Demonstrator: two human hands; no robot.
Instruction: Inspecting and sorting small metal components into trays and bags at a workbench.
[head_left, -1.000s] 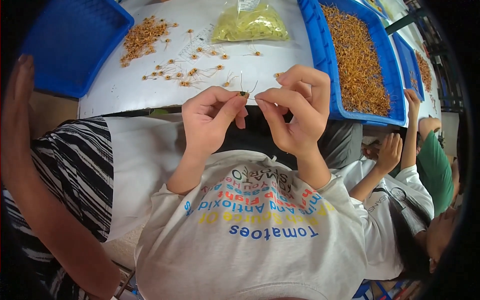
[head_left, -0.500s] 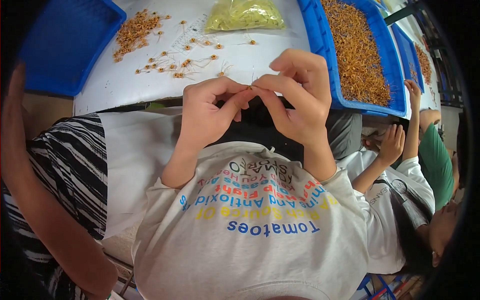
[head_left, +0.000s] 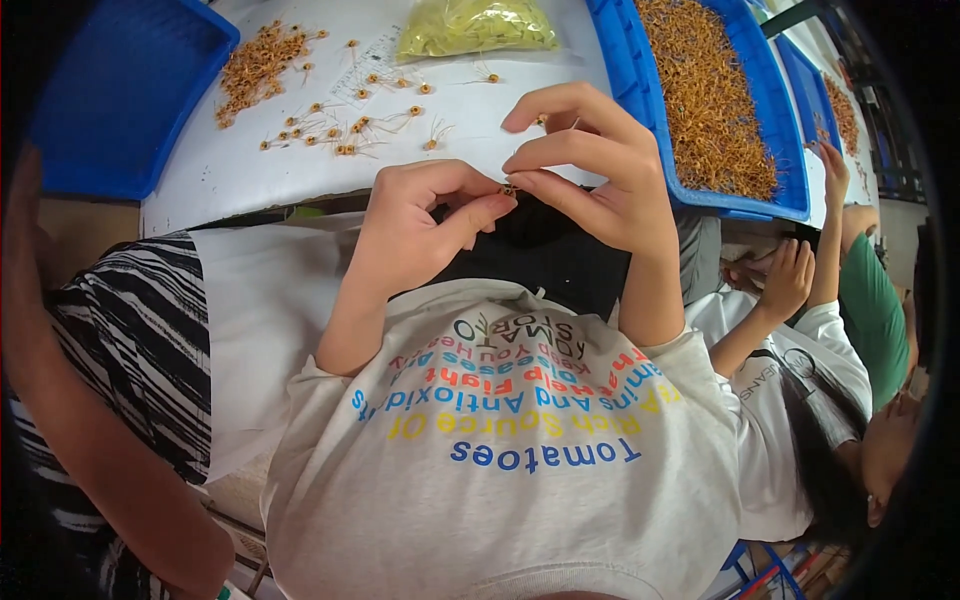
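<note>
My left hand (head_left: 415,225) pinches a small wire coil (head_left: 509,191) between thumb and forefinger, above the table's near edge. The coil looks like a dark and gold ring, too small to see in detail. My right hand (head_left: 600,170) meets it from the other side, its thumb and forefinger closed together at the coil's upper edge and its other fingers raised and bent. Whether it grips the ring or a thin lead is hidden. Several loose ring coils (head_left: 360,124) with fine wire leads lie on the white table (head_left: 210,185) beyond my hands.
A heap of coils (head_left: 262,65) lies beside a blue tray (head_left: 125,100) at the left. A clear bag of yellow-green pieces (head_left: 478,30) sits at the back. On the right stands a blue crate (head_left: 690,206) full of copper-coloured coils. People sit close on both sides.
My right hand's fingers have spread and lifted a little, with its wrist shifted right. The coil has dropped slightly in view and stays in my left hand's pinch.
</note>
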